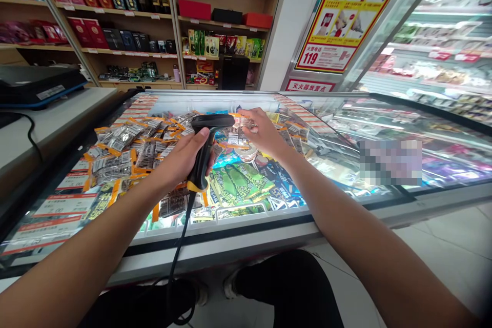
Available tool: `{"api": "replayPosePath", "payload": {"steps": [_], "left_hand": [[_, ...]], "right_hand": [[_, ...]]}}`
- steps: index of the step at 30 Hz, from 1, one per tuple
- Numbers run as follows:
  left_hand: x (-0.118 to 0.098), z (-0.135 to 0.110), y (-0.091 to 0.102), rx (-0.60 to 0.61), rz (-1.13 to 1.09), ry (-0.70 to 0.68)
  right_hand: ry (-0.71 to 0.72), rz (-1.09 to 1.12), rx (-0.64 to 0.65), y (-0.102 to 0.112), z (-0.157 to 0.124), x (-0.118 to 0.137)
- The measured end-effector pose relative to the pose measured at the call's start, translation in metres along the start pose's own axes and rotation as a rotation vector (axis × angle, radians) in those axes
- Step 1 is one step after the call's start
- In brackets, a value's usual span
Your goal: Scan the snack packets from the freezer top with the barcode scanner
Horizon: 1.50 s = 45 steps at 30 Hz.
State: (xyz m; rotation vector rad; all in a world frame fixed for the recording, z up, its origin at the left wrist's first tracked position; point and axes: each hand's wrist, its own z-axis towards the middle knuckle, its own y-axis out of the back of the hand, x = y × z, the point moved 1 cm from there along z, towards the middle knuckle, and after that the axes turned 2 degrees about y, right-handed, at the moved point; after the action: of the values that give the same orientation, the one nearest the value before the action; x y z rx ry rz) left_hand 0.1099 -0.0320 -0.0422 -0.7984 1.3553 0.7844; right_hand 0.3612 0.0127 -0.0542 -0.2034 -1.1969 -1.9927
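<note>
My left hand (180,159) is closed around the handle of a black barcode scanner (205,143) with a yellow collar and a black cable hanging down. The scanner's head points toward my right hand (263,130), which pinches a small silver snack packet (240,130) just in front of it. Both hands hover above the glass lid of a chest freezer (269,215). Several silver-and-orange snack packets (123,146) lie spread over the lid to the left of the scanner.
Green and blue ice cream packs (238,182) show through the glass. A white counter (49,123) with a black device (34,84) stands at left. Wooden shelves (126,15) of bottles and boxes line the back. An upright glass cooler (434,46) is at right.
</note>
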Motion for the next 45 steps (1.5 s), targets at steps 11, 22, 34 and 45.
{"api": "replayPosePath", "payload": {"steps": [11, 22, 34, 45], "left_hand": [[-0.002, -0.002, 0.001, -0.014, -0.016, -0.018], [-0.002, 0.002, 0.002, -0.046, -0.027, -0.038], [-0.005, 0.001, 0.006, -0.059, 0.007, -0.033], [-0.010, 0.003, -0.002, -0.049, 0.004, -0.047]], "right_hand": [[-0.167, -0.342, -0.106, 0.015, 0.002, -0.033], [0.024, -0.560, 0.167, -0.026, 0.004, -0.013], [-0.027, -0.433, 0.089, -0.021, 0.011, -0.007], [-0.326, -0.585, 0.170, -0.050, 0.013, -0.010]]}}
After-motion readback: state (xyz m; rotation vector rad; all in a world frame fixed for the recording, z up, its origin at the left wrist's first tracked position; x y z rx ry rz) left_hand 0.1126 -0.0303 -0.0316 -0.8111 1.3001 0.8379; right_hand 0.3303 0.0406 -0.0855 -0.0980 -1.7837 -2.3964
